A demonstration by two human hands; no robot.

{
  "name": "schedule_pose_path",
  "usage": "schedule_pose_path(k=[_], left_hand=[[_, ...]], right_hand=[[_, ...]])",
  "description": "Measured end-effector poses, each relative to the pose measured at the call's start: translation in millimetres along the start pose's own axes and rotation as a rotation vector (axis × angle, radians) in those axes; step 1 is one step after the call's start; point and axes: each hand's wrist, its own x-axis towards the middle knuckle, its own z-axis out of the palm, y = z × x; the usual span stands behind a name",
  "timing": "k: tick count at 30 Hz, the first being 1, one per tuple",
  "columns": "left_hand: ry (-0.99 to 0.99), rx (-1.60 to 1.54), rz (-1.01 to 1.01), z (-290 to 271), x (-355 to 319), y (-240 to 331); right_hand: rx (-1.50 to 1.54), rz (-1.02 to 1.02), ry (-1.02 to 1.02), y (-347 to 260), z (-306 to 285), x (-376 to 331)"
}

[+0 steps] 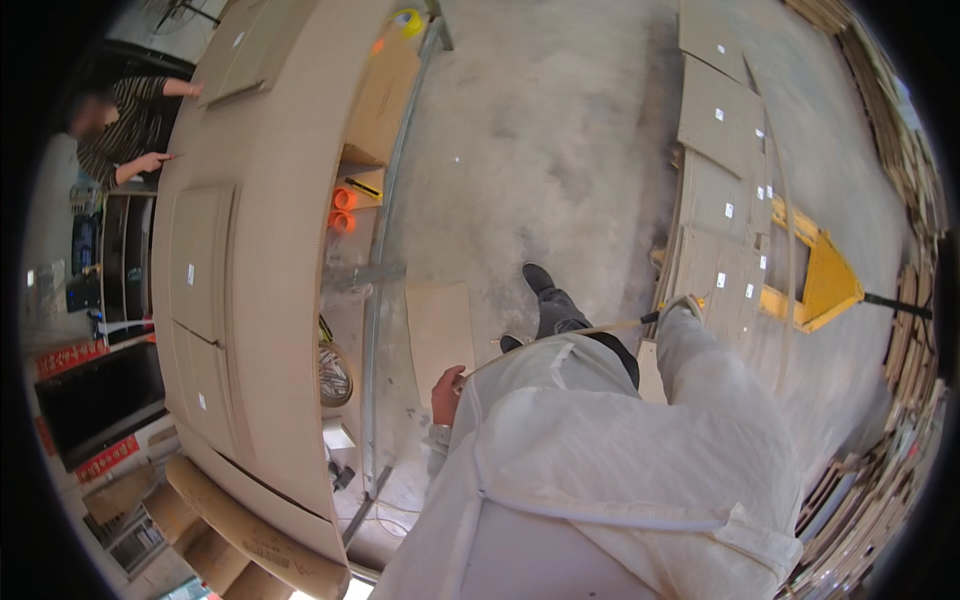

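My right hand (679,304) is closed around a slim tool (651,318) with a black end and a yellow-orange part at the other side of the fist. It is beside the stacked cardboard sheets. A thin tan strip (600,328) runs from the tool's black end across the front of my body towards my left hand (447,394). My left hand's fingers are curled at the strip's other end, near the workbench side. Its exact grip is partly hidden. Flat cardboard sheets with small white labels (712,195) lie in an overlapping row on my right.
A long cardboard-covered workbench (275,200) runs along the left, with another person (125,125) across it. Its lower shelf holds orange tape rolls (343,210) and a yellow cutter (363,188). A yellow pallet jack (822,280) is at right. A cardboard piece (438,335) lies on the floor.
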Motion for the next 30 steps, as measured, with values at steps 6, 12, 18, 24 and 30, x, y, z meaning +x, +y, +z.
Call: schedule_pose_path(k=[6, 12, 18, 24, 30], left_hand=[[-0.077, -0.245, 0.043, 20.4, -2.5, 10.8], [-0.13, -0.416, 0.201, 40.9, -2.3, 26.3], [0.001, 0.053, -0.073, 26.7, -27.7, 19.8], [0.073, 0.457, -0.443, 7.2, -84.7, -11.8], [0.031, 0.345, -0.567, 31.8, -109.5, -39.0]], right_hand=[[-0.017, -0.246, 0.119, -62.8, 42.6, 22.9], [-0.057, -0.019, -0.078, -127.8, 62.4, 85.3], [-0.25, 0.33, -0.377, -37.6, 128.0, 34.3], [-0.566, 0.653, -0.773, 131.4, 219.7, -133.0], [-1.051, 0.664, -1.084, 264.5, 166.8, -313.4]])
